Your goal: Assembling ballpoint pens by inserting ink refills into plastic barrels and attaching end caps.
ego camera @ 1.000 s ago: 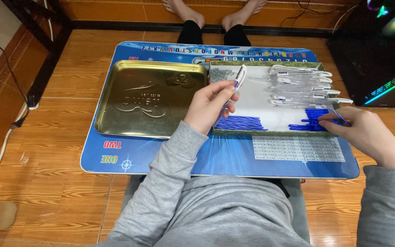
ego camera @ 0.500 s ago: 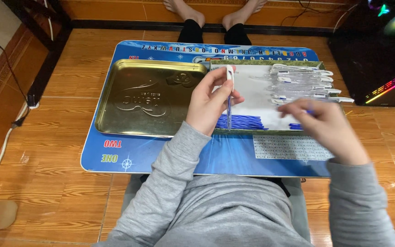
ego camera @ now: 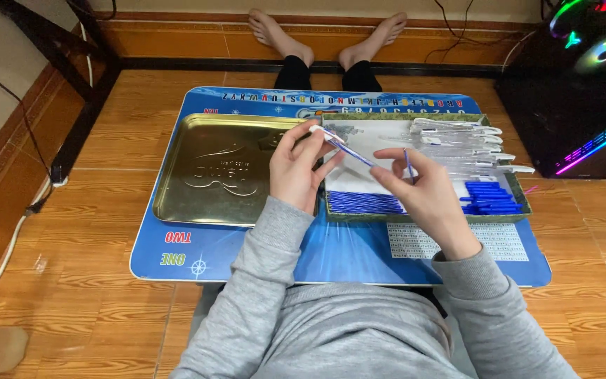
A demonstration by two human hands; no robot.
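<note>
My left hand [ego camera: 294,172] pinches a clear pen barrel with a blue core [ego camera: 341,146], held slanted above the left end of an open tin box [ego camera: 415,217]. Close to its right, my right hand [ego camera: 422,191] holds a thin blue refill [ego camera: 408,163] upright between fingertips. The two hands are nearly touching over the box. Inside the box lie a row of clear pen barrels [ego camera: 461,140], a heap of blue refills [ego camera: 362,202] and a stack of blue caps [ego camera: 491,198].
A gold tin lid [ego camera: 212,175] lies left of the box on a small blue table [ego camera: 317,256] across my lap. Bare feet [ego camera: 331,31] rest on the wood floor beyond. A computer case with coloured lights [ego camera: 583,84] stands at the right, a black frame leg [ego camera: 71,84] at the left.
My right hand has come from the box's right end to the middle, now holding a thin blue refill. My left hand has tilted the pen barrel toward it.
</note>
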